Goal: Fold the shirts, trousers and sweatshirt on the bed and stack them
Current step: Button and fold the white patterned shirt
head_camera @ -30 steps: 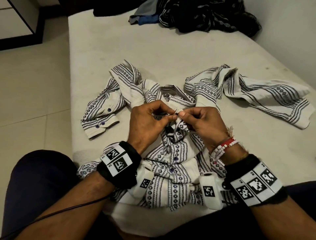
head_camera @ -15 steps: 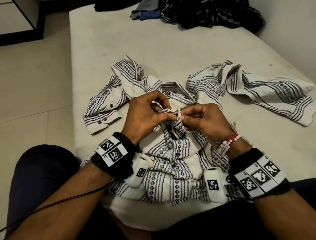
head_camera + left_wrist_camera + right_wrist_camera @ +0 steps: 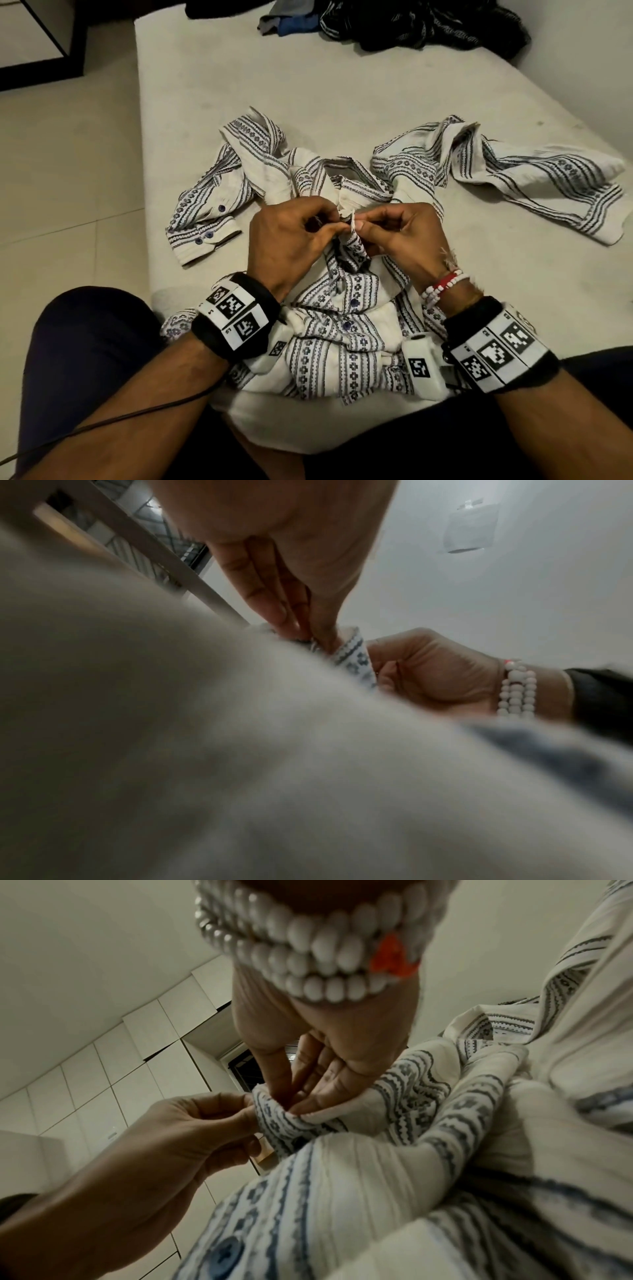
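Observation:
A cream shirt (image 3: 346, 329) with dark patterned stripes and blue buttons lies face up on the bed (image 3: 342, 85), its sleeves spread to the left (image 3: 212, 209) and right (image 3: 534, 171). Both hands meet at its front placket just below the collar. My left hand (image 3: 291, 240) pinches one edge of the shirt front with curled fingers. My right hand (image 3: 400, 233), with white and red bead bracelets at the wrist, pinches the facing edge. In the right wrist view the shirt (image 3: 428, 1164) bunches under the right hand (image 3: 301, 1104). The left wrist view is mostly blocked by blurred cloth (image 3: 240, 750).
A heap of dark striped and blue-grey clothes (image 3: 404, 24) lies at the bed's far end. The pale tiled floor (image 3: 68, 171) runs along the bed's left edge. My dark-trousered knees (image 3: 89, 342) are at the near edge. A wall borders the bed on the right.
Both hands have lifted slightly toward the collar while still pinching the shirt's front edges together. The shirt's sleeves have stayed where they were.

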